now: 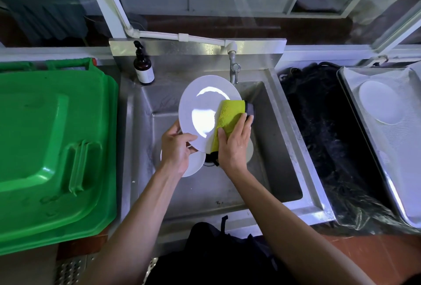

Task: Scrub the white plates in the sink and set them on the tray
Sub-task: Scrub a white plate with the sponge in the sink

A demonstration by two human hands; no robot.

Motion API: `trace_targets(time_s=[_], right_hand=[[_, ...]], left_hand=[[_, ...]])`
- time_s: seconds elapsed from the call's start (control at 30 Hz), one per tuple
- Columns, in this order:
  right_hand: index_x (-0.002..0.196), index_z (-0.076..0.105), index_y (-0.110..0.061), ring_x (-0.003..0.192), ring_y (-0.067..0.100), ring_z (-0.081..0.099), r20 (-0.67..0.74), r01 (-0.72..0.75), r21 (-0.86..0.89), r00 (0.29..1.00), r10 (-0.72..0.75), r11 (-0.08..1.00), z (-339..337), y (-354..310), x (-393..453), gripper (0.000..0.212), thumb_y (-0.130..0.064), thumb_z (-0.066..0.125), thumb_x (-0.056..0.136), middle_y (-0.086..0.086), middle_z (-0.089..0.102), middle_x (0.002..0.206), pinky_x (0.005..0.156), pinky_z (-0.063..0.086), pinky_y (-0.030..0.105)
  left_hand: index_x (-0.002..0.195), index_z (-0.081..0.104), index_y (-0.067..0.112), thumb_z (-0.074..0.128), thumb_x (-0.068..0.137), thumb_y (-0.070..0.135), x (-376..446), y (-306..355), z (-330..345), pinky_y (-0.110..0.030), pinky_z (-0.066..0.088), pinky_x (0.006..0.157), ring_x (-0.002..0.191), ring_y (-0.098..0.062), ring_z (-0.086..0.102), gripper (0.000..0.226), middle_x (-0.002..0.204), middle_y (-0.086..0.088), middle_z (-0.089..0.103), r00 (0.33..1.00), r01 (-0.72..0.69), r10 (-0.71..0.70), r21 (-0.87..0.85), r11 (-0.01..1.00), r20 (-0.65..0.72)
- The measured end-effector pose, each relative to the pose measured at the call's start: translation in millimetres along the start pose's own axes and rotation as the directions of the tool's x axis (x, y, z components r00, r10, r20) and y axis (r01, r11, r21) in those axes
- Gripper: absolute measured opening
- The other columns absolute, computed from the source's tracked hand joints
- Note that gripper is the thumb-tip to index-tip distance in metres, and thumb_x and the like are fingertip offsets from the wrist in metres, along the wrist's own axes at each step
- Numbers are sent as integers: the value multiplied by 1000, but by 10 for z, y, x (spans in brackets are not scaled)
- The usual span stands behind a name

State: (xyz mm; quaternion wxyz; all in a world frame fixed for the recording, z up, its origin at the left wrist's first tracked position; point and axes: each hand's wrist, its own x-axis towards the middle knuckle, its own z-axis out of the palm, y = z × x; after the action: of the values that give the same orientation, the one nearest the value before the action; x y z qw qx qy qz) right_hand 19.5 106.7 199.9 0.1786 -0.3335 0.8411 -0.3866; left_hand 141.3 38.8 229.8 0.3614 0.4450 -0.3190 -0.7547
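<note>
While the left hand (176, 148) pinched the near rim of a large white plate (205, 111), thumb on its face and fingers curled behind, the plate stood tilted above the steel sink (268, 148), its far rim up near the tap (234, 71). The right hand (234, 145) pressed a yellow-green scrubbing cloth (227, 118) against the plate's right side, fingers wrapped over the cloth (a dark grey backing showed at its far end). Four white plates could be counted in all. One was the plate being held. Two more lay in the sink basin beneath the hands: a second plate (196, 167) under the left wrist, and the edge of a third plate (250, 150) showing just to the right of the right hand; both were mostly hidden. The fourth, a finished plate (379, 102), lay on the metal tray (407, 148) at the far right, toward the tray's far end. Between the sink and the tray lay a dark sheet of black plastic (330, 136). One brown pump bottle (143, 65) stood on the sink's far left corner. One green bin lid (50, 143) lay left of the sink.
</note>
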Motion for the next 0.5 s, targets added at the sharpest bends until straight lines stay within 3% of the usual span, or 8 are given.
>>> trace_targets(time_s=[0.2,0.27,0.33,0.43,0.5], right_hand=[[160,1,-11,153,26,15,18,-123,108,992,122,986,-178,6,138,83,-32,56,102,8,-4,169,120,25,41],[160,8,-12,151,25,20,6,-141,147,990,142,979,-219,22,168,82,-29,61,99,9,7,168,118,22,34],[159,19,-16,146,25,31,-5,-141,181,990,144,973,-274,42,194,79,-26,65,96,9,26,163,119,26,36],[147,39,-25,121,21,55,-6,-152,225,987,158,962,-363,102,213,64,-23,69,90,-7,61,128,106,45,47],[139,45,-34,106,18,61,18,-173,248,985,174,953,-430,120,222,56,-24,69,89,-18,62,106,89,56,52]], left_hand=[[104,72,14,51,78,-19,-21,1,-67,-40,59,64,78,-23,64,48,91,-4,70,1000,7,-9,51,999,30],[107,71,14,51,78,-19,-18,0,-105,-44,59,69,82,-25,62,48,94,-5,69,999,15,-19,80,997,47],[107,71,14,54,77,-16,-11,12,-148,-51,56,77,84,-28,60,46,96,-7,69,997,26,-34,106,994,70],[101,71,12,60,63,-5,10,63,-228,-52,55,78,84,-30,61,43,96,-10,68,992,51,-67,148,988,106],[100,72,11,60,61,-2,55,96,-291,-53,55,79,87,-32,61,43,98,-14,67,988,64,-89,186,980,126]])
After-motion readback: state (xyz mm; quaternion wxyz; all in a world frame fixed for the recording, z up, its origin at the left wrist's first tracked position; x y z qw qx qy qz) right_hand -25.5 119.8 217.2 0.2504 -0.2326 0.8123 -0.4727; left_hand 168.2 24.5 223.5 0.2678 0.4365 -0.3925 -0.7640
